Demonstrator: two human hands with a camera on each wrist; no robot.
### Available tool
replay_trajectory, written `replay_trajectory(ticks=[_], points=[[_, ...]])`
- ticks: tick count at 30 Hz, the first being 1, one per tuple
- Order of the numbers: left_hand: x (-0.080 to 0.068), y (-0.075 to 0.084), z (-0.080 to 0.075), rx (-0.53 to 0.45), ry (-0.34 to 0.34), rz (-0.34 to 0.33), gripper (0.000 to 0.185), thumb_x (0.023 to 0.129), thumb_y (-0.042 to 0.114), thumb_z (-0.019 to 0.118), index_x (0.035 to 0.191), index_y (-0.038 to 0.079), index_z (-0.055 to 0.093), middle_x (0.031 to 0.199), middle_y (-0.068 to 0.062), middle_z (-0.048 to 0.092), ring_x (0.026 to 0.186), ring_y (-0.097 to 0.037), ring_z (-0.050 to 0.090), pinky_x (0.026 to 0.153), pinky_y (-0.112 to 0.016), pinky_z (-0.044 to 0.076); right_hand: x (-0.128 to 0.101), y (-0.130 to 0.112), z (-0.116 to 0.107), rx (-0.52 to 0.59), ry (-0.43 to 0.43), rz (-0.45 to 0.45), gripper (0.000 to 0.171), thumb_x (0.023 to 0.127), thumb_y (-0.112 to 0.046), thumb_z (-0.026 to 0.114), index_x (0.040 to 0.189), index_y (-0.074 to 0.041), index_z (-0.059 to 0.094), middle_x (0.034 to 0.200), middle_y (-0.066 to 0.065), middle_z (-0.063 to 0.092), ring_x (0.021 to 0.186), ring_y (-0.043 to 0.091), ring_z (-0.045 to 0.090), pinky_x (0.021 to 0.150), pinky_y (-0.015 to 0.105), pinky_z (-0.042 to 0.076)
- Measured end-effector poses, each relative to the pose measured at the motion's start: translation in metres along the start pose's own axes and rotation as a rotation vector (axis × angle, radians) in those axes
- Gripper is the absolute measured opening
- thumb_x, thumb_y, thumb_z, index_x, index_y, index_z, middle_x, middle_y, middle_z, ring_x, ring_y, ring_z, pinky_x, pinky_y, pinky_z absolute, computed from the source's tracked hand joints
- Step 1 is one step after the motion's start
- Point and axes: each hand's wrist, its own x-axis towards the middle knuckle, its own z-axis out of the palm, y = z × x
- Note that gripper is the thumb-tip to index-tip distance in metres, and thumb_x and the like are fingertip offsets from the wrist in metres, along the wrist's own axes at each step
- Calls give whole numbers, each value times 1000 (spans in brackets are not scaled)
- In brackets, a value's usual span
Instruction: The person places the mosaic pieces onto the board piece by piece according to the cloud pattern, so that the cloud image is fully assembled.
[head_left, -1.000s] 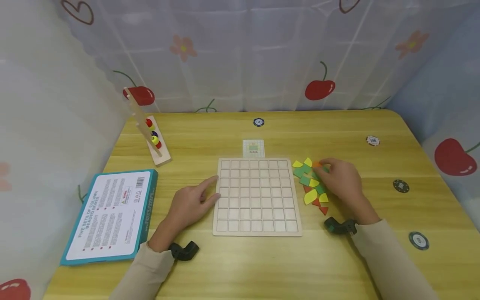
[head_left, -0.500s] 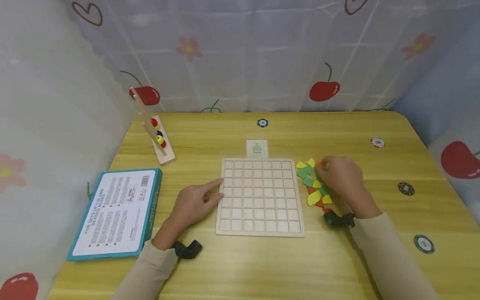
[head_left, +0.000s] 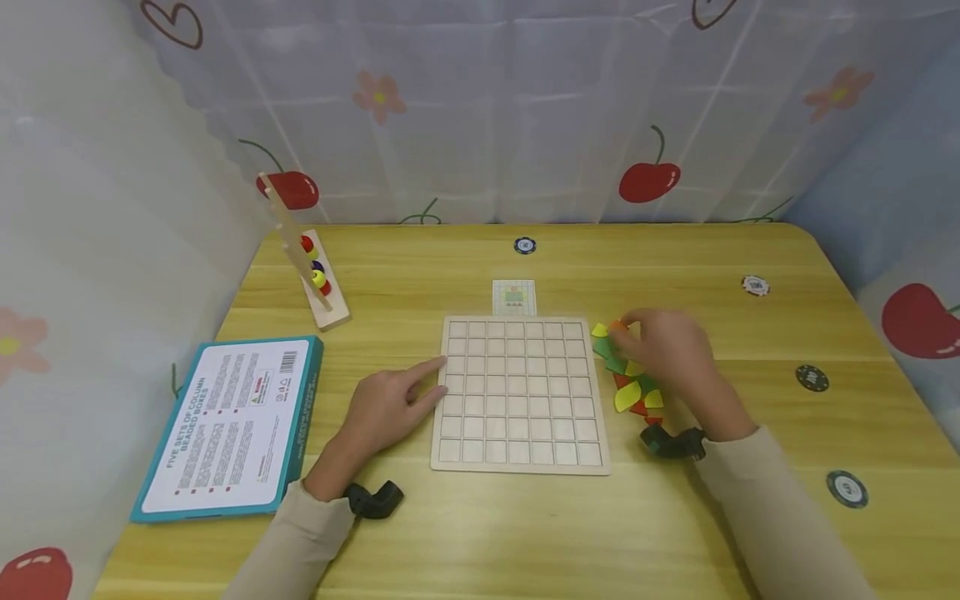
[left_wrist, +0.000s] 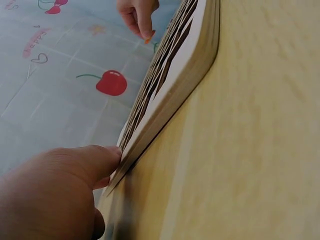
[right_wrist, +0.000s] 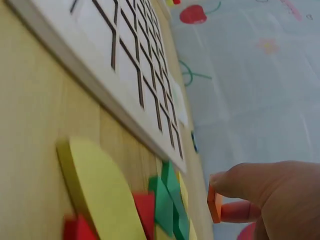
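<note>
My right hand [head_left: 663,346] pinches an orange piece [right_wrist: 214,204] between thumb and fingers, raised over the far part of a pile of coloured pieces. In that pile lie green pieces [right_wrist: 172,202], a yellow leaf-shaped piece [head_left: 627,396] and red triangles [head_left: 653,421]. Left of the pile, a wooden grid board [head_left: 521,465] lies flat, its square cells bare. My left hand [head_left: 386,408] rests at the board's left edge, index finger and thumb spread apart. The left wrist view shows the thumb [left_wrist: 102,157] right at the rim.
Beyond the board lies a small pattern card [head_left: 514,297]. A blue and white box [head_left: 232,425] and a wooden bead stand [head_left: 326,304] stand at the left. Poker chips lie around, including a black one [head_left: 812,377] and a green one [head_left: 847,489] at the right.
The right hand has lifted from the pile and shifted left towards the board with the orange piece. The left hand keeps its place at the board's edge.
</note>
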Motion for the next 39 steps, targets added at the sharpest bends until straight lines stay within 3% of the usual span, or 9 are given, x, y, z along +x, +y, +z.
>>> replay_trajectory(ticks=[9,14,18,24,31,39], points=[[0,3,-1,-3,-4,-12,43,97,42,69,135,22,69,50,14,34,45,-2,24,46,-26,23,6,-38,13,0,-19,-129,35,97,-37,67,110,-7,77,48,-5,36,42,14,34,45,29,24],[0,2,-1,2,-15,-22,43,97,43,69,136,22,69,50,14,34,45,-2,25,46,-26,24,13,-60,24,44,-108,-195,30,97,-36,68,111,-11,77,51,-6,35,46,13,35,49,29,27],[-1,2,-1,1,-26,-32,44,97,43,69,137,23,68,50,14,33,44,-2,24,46,-26,23,17,-77,31,63,-149,-259,25,98,-32,68,110,-11,76,56,-6,45,53,14,42,52,30,32],[0,3,-1,-1,-19,-24,44,97,43,69,136,23,68,49,14,32,44,-2,23,46,-25,23,25,-87,45,23,-101,-373,25,98,-31,69,112,-11,76,69,-5,62,58,15,49,57,31,41],[-1,1,1,4,-9,-16,44,98,45,67,136,23,68,49,14,32,44,-2,23,45,-25,23,29,-89,54,49,-120,-342,29,100,-33,67,117,-11,75,81,-2,69,63,15,54,63,34,46],[-1,1,0,8,-5,-13,44,97,44,68,136,23,68,49,14,32,44,-2,24,46,-25,23,27,-86,62,133,-111,-279,30,99,-35,69,120,-14,74,56,-7,47,53,12,40,53,31,34]])
